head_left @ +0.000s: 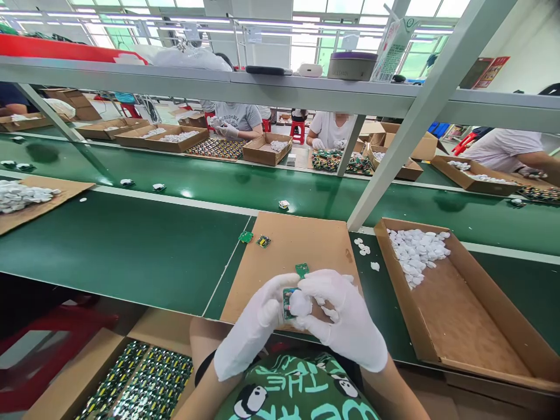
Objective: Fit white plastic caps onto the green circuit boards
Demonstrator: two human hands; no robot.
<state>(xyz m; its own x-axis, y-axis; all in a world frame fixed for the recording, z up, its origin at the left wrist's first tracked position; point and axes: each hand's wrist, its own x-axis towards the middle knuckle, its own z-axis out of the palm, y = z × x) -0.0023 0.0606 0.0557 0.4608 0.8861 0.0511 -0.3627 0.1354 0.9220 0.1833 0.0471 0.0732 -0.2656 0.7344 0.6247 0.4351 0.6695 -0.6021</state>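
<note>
My left hand [269,303], in a white glove, is closed on a small green circuit board [287,302] held upright above the cardboard sheet. In my right hand [339,306], also gloved, the fingers pinch a round white pad [301,303] against the face of that board. More white pads [328,310] show in the curl of my right hand. Just beyond my fingertips a green circuit board [301,269] lies on the cardboard sheet [301,233]. Near the sheet's far left corner are another green board [245,237] and a board with a yellow part [263,241].
To the right stands a shallow cardboard tray [476,326] with a heap of white pads [417,251]. A carton of circuit boards [149,379] sits below left. A green conveyor belt [219,181] runs beyond the bench, under a grey frame post [394,128]. Co-workers sit across from me.
</note>
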